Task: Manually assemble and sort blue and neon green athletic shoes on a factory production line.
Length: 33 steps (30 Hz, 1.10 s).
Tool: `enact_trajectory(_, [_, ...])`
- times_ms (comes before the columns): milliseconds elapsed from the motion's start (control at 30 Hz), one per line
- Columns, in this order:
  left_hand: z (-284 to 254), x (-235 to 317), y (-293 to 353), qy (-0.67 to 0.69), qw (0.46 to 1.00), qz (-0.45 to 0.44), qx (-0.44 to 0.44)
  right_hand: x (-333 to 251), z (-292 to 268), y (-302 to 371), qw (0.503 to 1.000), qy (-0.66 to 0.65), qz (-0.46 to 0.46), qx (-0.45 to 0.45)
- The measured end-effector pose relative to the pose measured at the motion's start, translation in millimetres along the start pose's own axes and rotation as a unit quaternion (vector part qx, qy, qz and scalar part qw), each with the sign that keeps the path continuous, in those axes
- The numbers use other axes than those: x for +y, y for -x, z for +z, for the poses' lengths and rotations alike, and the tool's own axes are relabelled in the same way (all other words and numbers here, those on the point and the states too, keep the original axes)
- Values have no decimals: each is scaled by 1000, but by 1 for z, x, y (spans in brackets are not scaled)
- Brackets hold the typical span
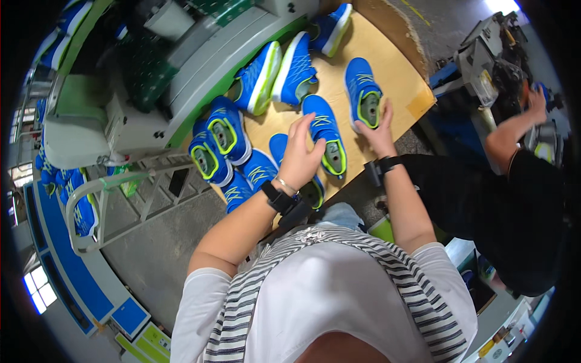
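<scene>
At the heel of a blue sneaker (361, 78) with a lime collar, my right hand (380, 134) has its thumb on one side and fingers on the other. My left hand (298, 158) rests against the left side of another blue sneaker (325, 128), its thumb and fingers apart and slightly curved. Both shoes stand on a tan board-topped table (387, 66), toes pointing away from me. Below my left hand, a further shoe (313, 193) is partly hidden by my wrist.
Several matching sneakers (221, 136) crowd the table's left side, with others (296, 69) farther back. A grey-green machine (209, 57) borders the table. At left is a metal rail frame (103, 187). A person in black (484, 206) works close by on the right.
</scene>
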<state>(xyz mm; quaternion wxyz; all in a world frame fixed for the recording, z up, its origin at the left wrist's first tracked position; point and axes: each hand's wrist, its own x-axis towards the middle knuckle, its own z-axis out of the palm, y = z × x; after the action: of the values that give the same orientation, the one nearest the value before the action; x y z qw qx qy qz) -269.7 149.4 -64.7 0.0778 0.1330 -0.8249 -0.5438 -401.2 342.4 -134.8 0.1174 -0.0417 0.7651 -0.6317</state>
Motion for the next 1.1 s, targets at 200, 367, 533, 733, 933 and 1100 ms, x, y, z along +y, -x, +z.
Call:
enact_trajectory(200, [128, 8, -69, 43, 998, -22, 29, 54, 11, 105, 995, 74, -17, 60])
enact_trajectory(367, [151, -21, -101, -60, 994, -54, 78, 22, 19, 151, 980, 154, -82, -92])
enact_trajectory(533, [29, 24, -114, 591, 719, -275, -241, -3, 51, 119, 989, 116, -62, -65])
enact_trajectory(733, [-162, 79, -27, 445, 895, -21, 25, -18, 60, 99, 996, -80, 42, -5])
enact_trajectory(933, [-281, 79, 0, 312, 927, 41, 204, -133, 109, 47, 976, -205, -39, -57])
enact_trajectory(1100, [-323, 64, -34, 203, 931, 54, 297, -255, 201, -57, 952, -165, -248, -74])
